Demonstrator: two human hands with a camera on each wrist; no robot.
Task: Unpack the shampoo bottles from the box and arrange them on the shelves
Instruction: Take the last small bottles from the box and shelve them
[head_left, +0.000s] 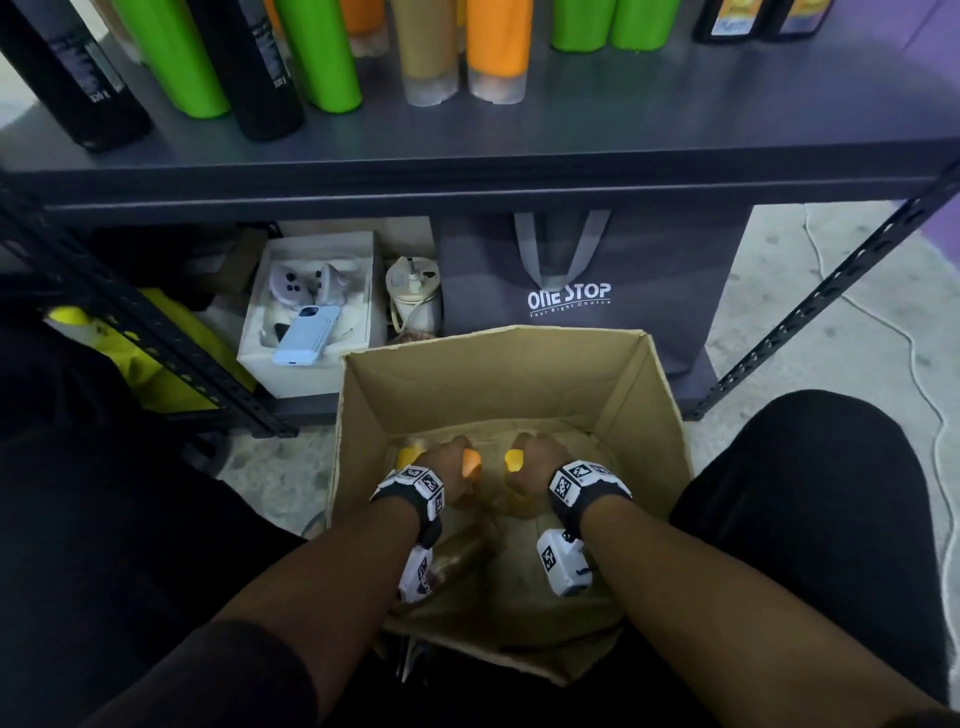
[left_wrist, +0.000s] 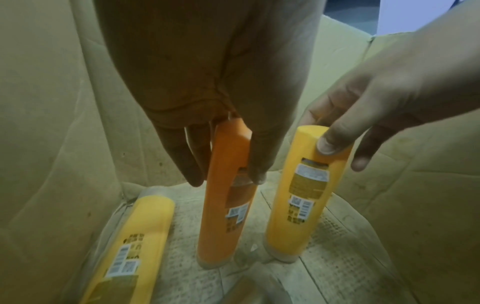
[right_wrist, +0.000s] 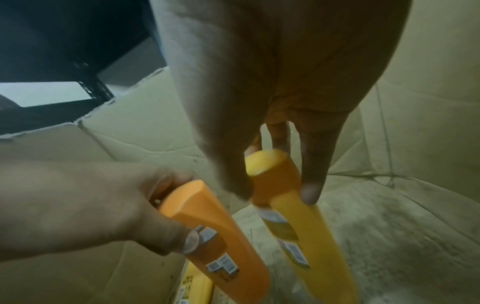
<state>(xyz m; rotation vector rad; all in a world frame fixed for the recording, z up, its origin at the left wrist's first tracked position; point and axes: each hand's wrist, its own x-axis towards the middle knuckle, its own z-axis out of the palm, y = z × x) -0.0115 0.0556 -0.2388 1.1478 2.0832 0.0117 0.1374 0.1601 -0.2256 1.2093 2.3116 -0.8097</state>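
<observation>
the dark metal shelf (head_left: 571, 135) spans the top of the head view, carrying upright black bottles (head_left: 72, 73), green bottles (head_left: 322, 52) and an orange bottle (head_left: 498, 47) beside a tan one (head_left: 426, 52). under it sit a grey tote bag (head_left: 587, 291) printed "one stop" and a white box (head_left: 311, 317) with a blue phone (head_left: 306, 335) lying in it. the open cardboard box (head_left: 498, 384) stands on the floor between the person's knees, both forearms reaching into it. inside, the left hand (left_wrist: 207, 82) has its grip clenched around the top of an orange shampoo bottle (left_wrist: 226, 205) standing upright on the box bottom. just beside it, the right hand (right_wrist: 272, 82) grips the top of a yellow shampoo bottle (right_wrist: 285, 205), thumb and fingers on opposite sides. another yellow bottle (left_wrist: 130, 246) lies flat along the box wall, to the left of the orange one.
</observation>
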